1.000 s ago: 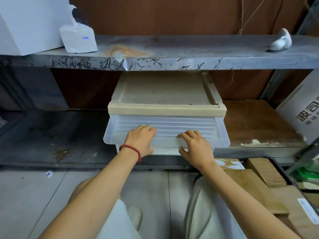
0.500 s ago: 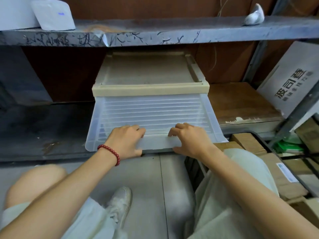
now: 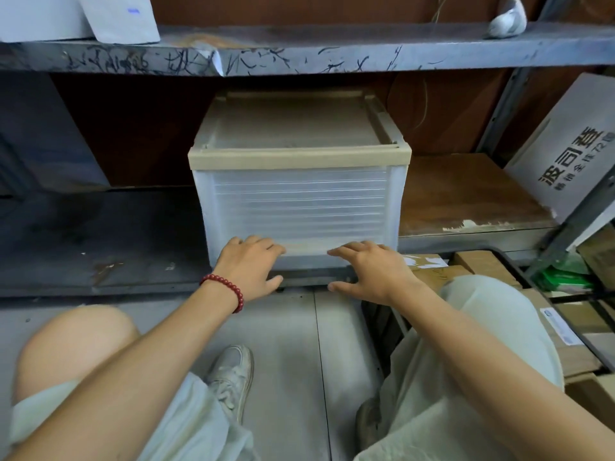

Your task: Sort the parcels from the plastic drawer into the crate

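Left hand (image 3: 248, 267), right hand (image 3: 369, 271) — fingers on drawer (image 3: 299, 207) front.

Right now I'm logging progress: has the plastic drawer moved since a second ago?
Yes. The plastic drawer has slid back in, its front now flush under the beige frame.

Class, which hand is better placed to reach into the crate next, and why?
Right: the right hand sits just beside the crate on that side; the left hand is across the drawer front, farther away.
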Action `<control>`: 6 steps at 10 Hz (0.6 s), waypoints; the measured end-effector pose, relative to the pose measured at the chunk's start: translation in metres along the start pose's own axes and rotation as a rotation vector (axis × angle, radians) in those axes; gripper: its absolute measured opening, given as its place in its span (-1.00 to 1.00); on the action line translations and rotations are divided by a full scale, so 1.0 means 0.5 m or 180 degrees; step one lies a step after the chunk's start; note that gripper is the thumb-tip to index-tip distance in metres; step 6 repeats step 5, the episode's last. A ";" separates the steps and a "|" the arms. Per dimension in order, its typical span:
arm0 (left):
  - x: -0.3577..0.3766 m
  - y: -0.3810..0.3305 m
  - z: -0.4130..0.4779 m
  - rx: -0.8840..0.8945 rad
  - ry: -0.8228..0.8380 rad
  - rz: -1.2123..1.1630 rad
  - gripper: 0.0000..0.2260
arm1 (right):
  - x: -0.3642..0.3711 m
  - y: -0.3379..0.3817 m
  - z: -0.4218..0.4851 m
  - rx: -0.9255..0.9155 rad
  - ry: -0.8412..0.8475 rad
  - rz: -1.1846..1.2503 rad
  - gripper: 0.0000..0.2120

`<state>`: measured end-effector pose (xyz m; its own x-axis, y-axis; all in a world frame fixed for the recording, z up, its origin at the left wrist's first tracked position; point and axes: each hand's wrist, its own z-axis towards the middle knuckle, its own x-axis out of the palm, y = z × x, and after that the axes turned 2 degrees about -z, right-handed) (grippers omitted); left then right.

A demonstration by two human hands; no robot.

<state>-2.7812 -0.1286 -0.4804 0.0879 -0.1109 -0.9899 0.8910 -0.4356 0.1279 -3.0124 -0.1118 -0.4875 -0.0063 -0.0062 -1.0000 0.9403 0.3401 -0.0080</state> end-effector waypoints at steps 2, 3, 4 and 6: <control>0.000 -0.004 0.018 -0.0150 -0.0075 -0.0080 -0.56 | 0.001 0.007 0.013 0.0213 -0.0151 0.0056 -0.37; 0.002 -0.014 0.028 -0.0163 -0.0016 -0.0093 -0.57 | 0.004 0.016 0.014 0.0244 -0.0072 0.0034 -0.37; 0.001 -0.019 0.042 -0.0203 -0.0003 -0.0121 -0.57 | 0.001 0.019 0.023 0.0288 -0.0070 0.0049 -0.38; -0.010 -0.017 0.045 -0.0213 0.0166 -0.0157 -0.55 | -0.003 0.018 0.025 0.0381 0.0043 0.0109 -0.39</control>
